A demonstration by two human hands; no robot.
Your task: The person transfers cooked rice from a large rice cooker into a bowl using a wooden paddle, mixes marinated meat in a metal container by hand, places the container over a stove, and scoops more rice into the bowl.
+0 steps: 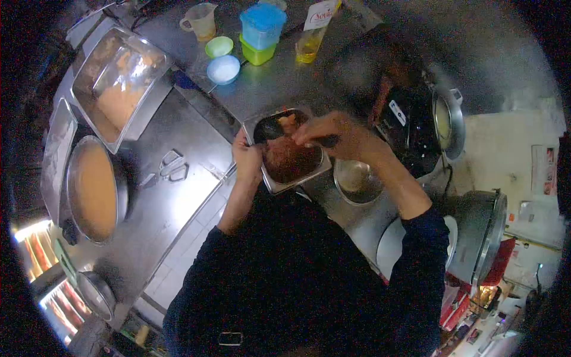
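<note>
A rectangular metal pan [277, 189] with dark reddish-brown contents and a few lighter pieces is tilted in front of me. My left hand [248, 159] grips its left rim, fingers wrapped round the edge. Over the pan's right side is my right hand [321, 132], its fingers closed together; a dark shape lies beneath them, and what they hold is too small to make out. A round metal bowl [357, 181] with pale contents stands just right of the pan, below my right forearm.
At the back are a measuring jug [201, 22], small bowls [223, 70], stacked tubs [262, 28] and an oil pouch [311, 38]. A large metal pan [122, 83] and round basin [95, 190] stand left. Black equipment [410, 128] sits right.
</note>
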